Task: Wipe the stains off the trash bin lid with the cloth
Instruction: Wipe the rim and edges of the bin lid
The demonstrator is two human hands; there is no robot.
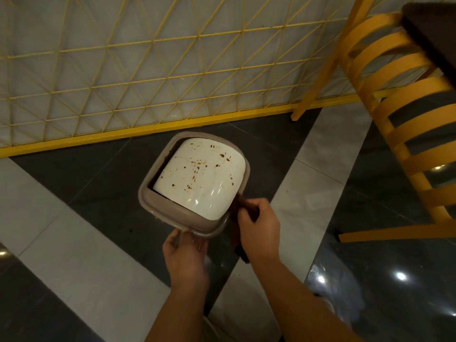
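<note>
**A:** Trash bin lid, observation: white swing flap set in a taupe frame, on a bin that stands on the dark floor tiles just in front of the yellow wire fence. The flap is tilted in its frame, far edge sunk, near edge raised towards the camera. Brown spatter is scattered across the middle and far right of the flap; none looks wiped yet.

**B:** Hands?

**A:** Left hand is closed on the near rim of the frame, thumb on top, fingers curled underneath. My reading: it braces the bin so that it won't skid on the glossy tile, and so that the flap won't swing away under pressure. Right hand is closed round a dark brown cloth; one end pokes out above the fingers at the lid's near right corner, the rest hangs down below the palm.

**B:** Cloth on the flap?

**A:** It is at the frame's corner, touching or just beside it; I cannot tell which. It is well short of the spatter. I judge the wiping has not begun.

**B:** Surroundings?

**A:** Yellow slatted chair to the right, well apart from the bin.

**B:** Any brand, label, text?

**A:** None legible on lid, frame, cloth or chair. The flap shows only stains and light glare.
</note>
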